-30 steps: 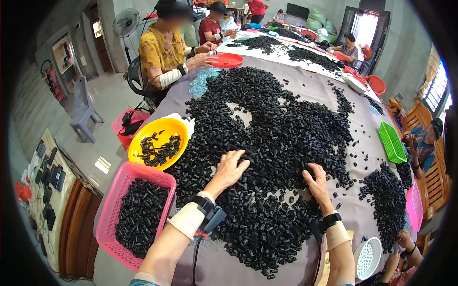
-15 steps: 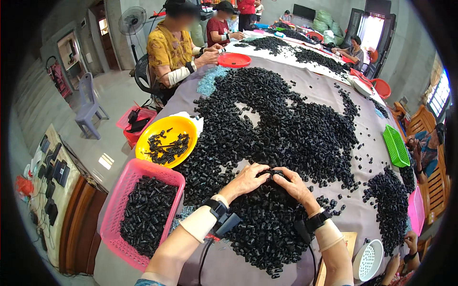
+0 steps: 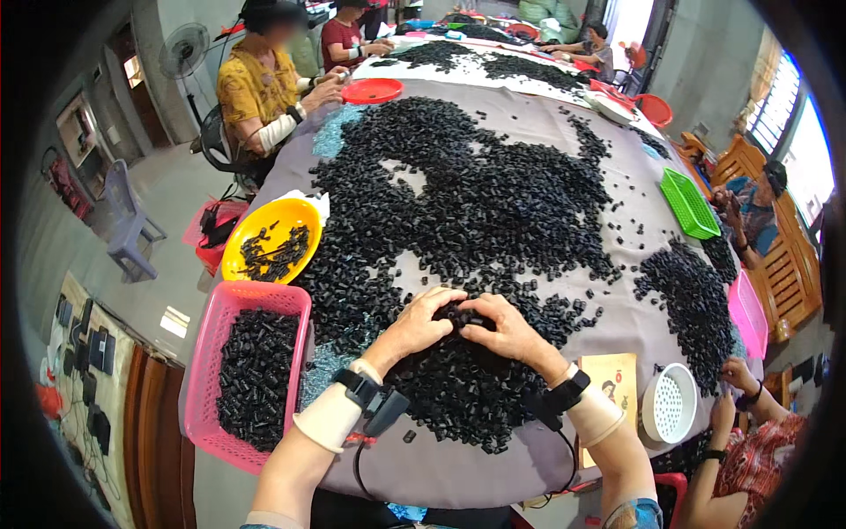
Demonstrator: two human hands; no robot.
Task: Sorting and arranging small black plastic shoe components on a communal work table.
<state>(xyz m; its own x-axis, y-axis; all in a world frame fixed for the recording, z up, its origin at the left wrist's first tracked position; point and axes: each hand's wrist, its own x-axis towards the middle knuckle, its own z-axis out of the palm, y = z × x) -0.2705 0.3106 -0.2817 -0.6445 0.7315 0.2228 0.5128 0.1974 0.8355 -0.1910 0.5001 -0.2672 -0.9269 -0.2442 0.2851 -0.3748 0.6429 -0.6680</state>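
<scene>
Wearer's hands (image 3: 414, 328): two; yellow bowl (image 3: 286, 212): one; green basket (image 3: 702, 227): one; white strainer (image 3: 670, 414): one; fan (image 3: 185, 50): one

A big pile (image 3: 520, 194) of small parts lies on the surface (image 3: 533, 108). The left hand (image 3: 412, 333) and the right hand (image 3: 518, 335) are side by side at the big pile's near end. Left of that end sits a basket (image 3: 208, 353) with parts in it. A bowl (image 3: 282, 212), also with parts in it, sits left of the big pile, farther back. Right of the pile's near end are a card (image 3: 621, 379) and, past it, a strainer (image 3: 670, 401). A smaller pile (image 3: 679, 309) lies right of the big pile. A plate (image 3: 372, 91) sits behind it, toward the left.
</scene>
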